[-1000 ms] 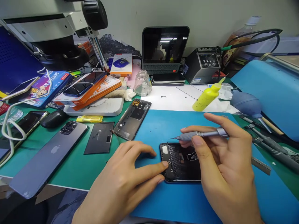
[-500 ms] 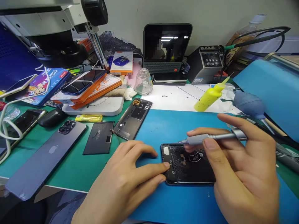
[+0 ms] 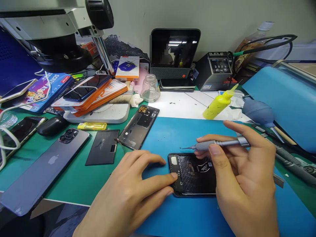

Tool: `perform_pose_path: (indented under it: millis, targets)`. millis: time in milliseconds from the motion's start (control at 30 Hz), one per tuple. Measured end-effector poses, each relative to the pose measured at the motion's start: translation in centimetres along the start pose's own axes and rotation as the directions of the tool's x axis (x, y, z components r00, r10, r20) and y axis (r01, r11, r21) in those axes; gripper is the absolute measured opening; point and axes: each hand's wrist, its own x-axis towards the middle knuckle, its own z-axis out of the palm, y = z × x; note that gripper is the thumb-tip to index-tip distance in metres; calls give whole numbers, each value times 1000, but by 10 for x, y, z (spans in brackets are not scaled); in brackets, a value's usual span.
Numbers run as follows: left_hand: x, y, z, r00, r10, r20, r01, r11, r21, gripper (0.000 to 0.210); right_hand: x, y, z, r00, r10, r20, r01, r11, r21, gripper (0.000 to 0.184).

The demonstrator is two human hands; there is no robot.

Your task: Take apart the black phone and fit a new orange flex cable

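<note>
My right hand [image 3: 242, 171] is closed around a slim grey screwdriver [image 3: 207, 145], its shaft pointing left. The thin tip is just beyond the far edge of an opened black phone [image 3: 197, 181], over the blue mat, with a tiny dark speck at its end. The phone lies flat with its inner side up; my right hand hides its right end. My left hand [image 3: 130, 187] holds the phone's left end, index fingertip on top and thumb at the near left edge. Its other fingers are bent over the blue mat [image 3: 160, 220].
Left of the mat lie a detached phone back panel [image 3: 138, 128], a flat black sheet [image 3: 103, 147] and a grey phone [image 3: 49, 168]. A yellow bottle [image 3: 218, 107], glass jar [image 3: 151, 88] and blue air blower [image 3: 258, 111] stand behind. A microscope [image 3: 61, 39] overhangs the upper left.
The screwdriver's tip has moved left and slightly away from the phone's far edge. My left hand stays on the phone's left end. The whole view has shifted slightly.
</note>
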Motion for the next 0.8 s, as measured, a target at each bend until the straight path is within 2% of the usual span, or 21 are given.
perform_pose_path:
  millis: [200, 367, 500, 700, 800]
  targets:
    - [1, 0, 0, 1000, -22, 5, 22, 1000, -14, 28, 1, -1, -1, 999, -32, -31, 33, 999, 35, 46]
    - [-2, 2, 1, 999, -46, 9, 46, 999, -20, 28, 2, 5, 1, 999, -34, 34, 35, 999, -16, 45]
    - [-3, 1, 0, 998, -54, 27, 55, 998, -27, 30, 1, 5, 2, 999, -34, 22, 34, 999, 5, 43]
    - [-1, 0, 1, 998, -53, 16, 54, 998, -26, 28, 2, -3, -2, 1000, -25, -11, 26, 995, 94, 44]
    - [0, 1, 1, 999, -51, 12, 51, 998, -29, 26, 2, -9, -4, 1000, 14, 17, -16, 985, 169, 42]
